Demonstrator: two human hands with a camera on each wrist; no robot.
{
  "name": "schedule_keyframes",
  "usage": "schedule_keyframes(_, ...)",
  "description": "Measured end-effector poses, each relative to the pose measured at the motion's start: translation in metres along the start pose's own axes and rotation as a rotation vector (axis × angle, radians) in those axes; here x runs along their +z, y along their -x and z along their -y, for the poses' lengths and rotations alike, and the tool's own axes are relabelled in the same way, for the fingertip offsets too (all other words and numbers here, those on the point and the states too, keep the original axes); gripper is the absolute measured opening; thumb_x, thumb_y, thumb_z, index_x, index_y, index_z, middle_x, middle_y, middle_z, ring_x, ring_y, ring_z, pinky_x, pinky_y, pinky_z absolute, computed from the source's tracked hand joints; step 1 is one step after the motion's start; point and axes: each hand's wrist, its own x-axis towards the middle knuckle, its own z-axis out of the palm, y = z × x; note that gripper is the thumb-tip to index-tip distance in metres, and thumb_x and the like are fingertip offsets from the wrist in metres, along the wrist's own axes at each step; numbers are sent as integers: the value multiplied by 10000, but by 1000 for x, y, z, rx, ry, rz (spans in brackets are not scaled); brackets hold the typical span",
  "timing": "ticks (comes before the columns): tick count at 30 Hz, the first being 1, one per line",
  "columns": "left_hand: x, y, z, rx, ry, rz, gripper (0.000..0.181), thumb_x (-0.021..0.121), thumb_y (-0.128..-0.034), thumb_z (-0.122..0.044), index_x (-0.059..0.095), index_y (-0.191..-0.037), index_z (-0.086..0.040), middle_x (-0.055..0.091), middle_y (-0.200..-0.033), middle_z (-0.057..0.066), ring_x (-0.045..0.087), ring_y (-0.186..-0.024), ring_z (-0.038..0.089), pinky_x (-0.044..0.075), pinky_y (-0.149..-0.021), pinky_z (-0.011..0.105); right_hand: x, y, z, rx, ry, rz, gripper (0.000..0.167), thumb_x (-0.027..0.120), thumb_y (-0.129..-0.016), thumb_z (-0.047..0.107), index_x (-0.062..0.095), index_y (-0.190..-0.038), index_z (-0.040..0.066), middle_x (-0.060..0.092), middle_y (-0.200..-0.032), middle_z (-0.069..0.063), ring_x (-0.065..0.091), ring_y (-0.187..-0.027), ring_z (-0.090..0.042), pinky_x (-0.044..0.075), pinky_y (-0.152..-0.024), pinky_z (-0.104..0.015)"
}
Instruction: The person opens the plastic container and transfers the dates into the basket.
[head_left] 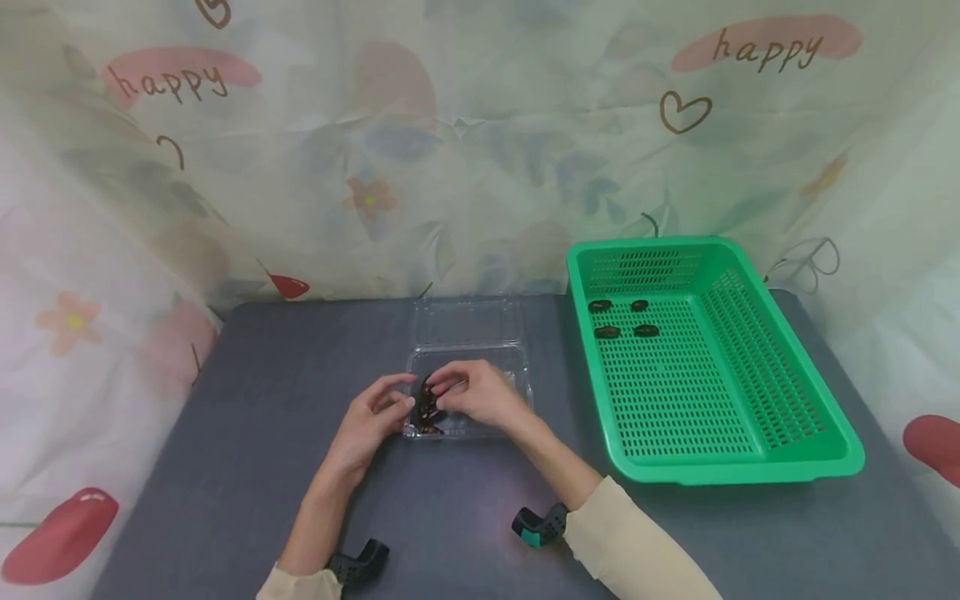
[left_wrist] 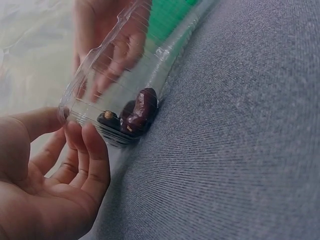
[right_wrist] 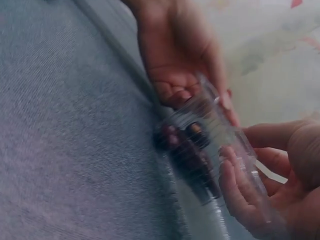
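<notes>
A clear plastic box [head_left: 468, 429] with its hinged lid [head_left: 468, 321] laid back lies on the table. Several dark brown, shiny dates [left_wrist: 142, 107] are gathered at its left end. My left hand [head_left: 371, 417] pinches the rim of the box's left wall between thumb and fingers, as the left wrist view shows. My right hand [head_left: 483, 396] reaches over the box with its fingers inside, just beside the dates. Through the clear wall, its fingers [left_wrist: 117, 65] hang loosely, and I see no date held between them. The dates look blurred in the right wrist view.
A green perforated basket [head_left: 738, 471] stands to the right of the box. Several more dates [head_left: 647, 331] lie in two rows near its far left corner. Grey cloth covers the table [head_left: 277, 392]. A printed curtain [head_left: 465, 167] hangs behind and at both sides.
</notes>
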Motion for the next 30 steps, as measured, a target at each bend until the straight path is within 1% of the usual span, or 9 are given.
schedule_keyframes(2,0,0,1,1,-4,2,361,659,-966,-166,582,-1318,-143,604,-959,117,571,-771,191,510,-740,339,3,-3,-2,13,47,15,286,721,-863,39,716,-1148,65,729,-1011,-85,702,-834,-132,541,-720,-287)
schedule_keyframes(7,-2,1,1,26,32,20,380,658,-967,-163,572,-1336,-133,595,-949,122,569,-737,166,511,-722,328,7,-8,-3,36,156,40,304,750,-848,64,727,-1147,116,731,-991,-6,687,-814,-95,531,-712,-285)
schedule_keyframes(9,-3,1,1,34,51,27,387,657,-968,-160,568,-1342,-123,589,-949,133,569,-728,163,512,-718,325,8,-11,-2,41,177,48,315,766,-836,69,729,-1145,124,731,-978,5,685,-810,-86,530,-716,-276)
schedule_keyframes(14,-4,0,1,37,47,39,397,655,-971,-173,556,-1352,-117,582,-954,132,571,-738,153,513,-726,310,12,-17,0,49,188,61,352,830,-779,83,731,-1117,100,716,-930,-5,684,-789,-77,526,-695,-243)
schedule_keyframes(16,-4,-1,1,38,47,41,397,656,-971,-175,556,-1351,-114,579,-952,129,570,-748,151,513,-728,304,15,-19,0,46,202,61,364,852,-761,103,727,-1103,95,704,-917,-7,679,-774,-71,524,-688,-237)
schedule_keyframes(23,-3,-2,1,33,49,38,399,658,-969,-170,556,-1350,-110,590,-951,117,578,-778,155,517,-735,297,20,-24,-3,35,336,20,338,870,-760,218,722,-1052,138,664,-851,61,622,-721,-39,488,-691,-240)
schedule_keyframes(27,-2,-2,2,19,45,32,395,656,-969,-163,558,-1349,-117,592,-951,107,573,-779,159,516,-734,304,21,-24,-6,15,331,-9,257,827,-815,276,736,-1014,143,660,-810,77,605,-702,-55,480,-656,-245)
schedule_keyframes(30,-1,-2,3,13,41,28,393,657,-969,-166,560,-1346,-116,589,-965,132,574,-786,165,515,-737,307,20,-23,-8,16,283,-34,207,778,-863,281,747,-1009,137,671,-788,78,616,-681,-53,481,-633,-241)
